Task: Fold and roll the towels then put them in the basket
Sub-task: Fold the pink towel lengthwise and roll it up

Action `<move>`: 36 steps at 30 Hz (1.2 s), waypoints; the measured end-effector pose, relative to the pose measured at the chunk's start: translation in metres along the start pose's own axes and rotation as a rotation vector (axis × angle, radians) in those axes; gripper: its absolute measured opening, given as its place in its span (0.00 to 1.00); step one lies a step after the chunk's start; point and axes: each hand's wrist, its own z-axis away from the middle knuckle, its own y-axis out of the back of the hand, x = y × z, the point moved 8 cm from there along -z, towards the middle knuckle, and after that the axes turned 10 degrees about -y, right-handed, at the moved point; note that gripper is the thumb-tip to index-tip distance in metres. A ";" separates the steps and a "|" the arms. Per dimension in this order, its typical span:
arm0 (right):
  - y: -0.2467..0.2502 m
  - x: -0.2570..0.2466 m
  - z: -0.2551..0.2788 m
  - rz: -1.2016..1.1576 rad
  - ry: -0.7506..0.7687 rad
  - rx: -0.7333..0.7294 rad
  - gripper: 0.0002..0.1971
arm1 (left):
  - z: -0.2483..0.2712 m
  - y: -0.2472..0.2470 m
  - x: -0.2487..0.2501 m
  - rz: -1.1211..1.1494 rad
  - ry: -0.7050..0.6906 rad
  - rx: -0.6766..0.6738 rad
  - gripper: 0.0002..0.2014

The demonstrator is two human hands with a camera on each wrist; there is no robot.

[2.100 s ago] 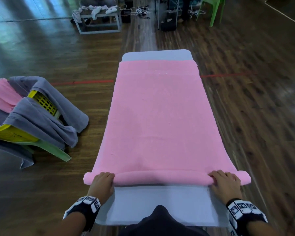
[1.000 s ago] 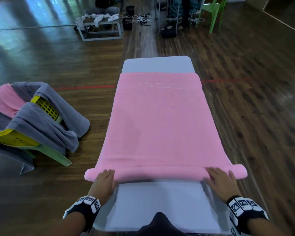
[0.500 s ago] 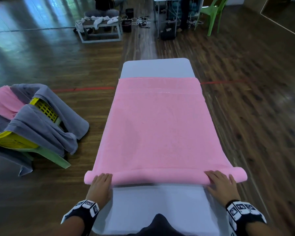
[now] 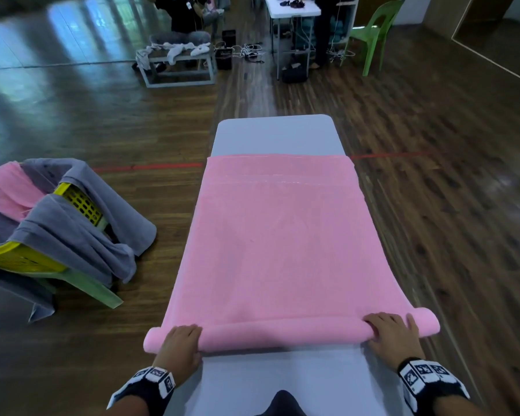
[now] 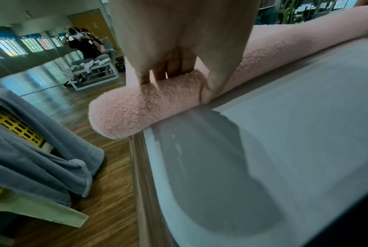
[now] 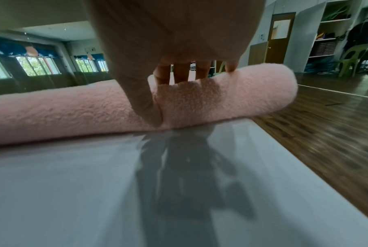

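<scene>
Hands first: your left hand (image 4: 179, 345) sits on the left end of the rolled part of the pink towel (image 4: 282, 244), fingers (image 5: 170, 70) draped over the top of the roll and thumb pressed against its near side, so the hand is curled round it. Your right hand (image 4: 392, 334) does the same at the right end, four fingers (image 6: 180, 71) over the top and the thumb down the near face of the roll, just above the table (image 4: 276, 133).

Only the near edge of the towel is rolled (a thin tube so far); the rest lies flat along the grey table, stopping short of its far end. Both ends of the roll stick out past the table's sides.

To your left, a yellow basket (image 4: 81, 205) rests on a pale green chair (image 4: 93, 288), with grey towels (image 4: 72, 241) draped over its rim and a second pink towel (image 4: 6, 190) lying inside. Further back on the wooden floor stand a low bench (image 4: 177, 67) with cloths on it, a white table (image 4: 291, 10) and a green chair (image 4: 373, 31).
</scene>
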 end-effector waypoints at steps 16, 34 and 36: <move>0.015 -0.011 -0.016 -0.007 0.001 -0.042 0.22 | -0.018 0.030 -0.012 -0.136 0.069 0.101 0.07; 0.029 -0.016 -0.021 -0.071 0.005 0.026 0.28 | -0.021 0.033 -0.013 0.002 0.125 0.071 0.19; 0.007 -0.013 -0.011 -0.041 0.045 -0.006 0.32 | -0.012 0.011 -0.011 0.039 0.114 -0.032 0.24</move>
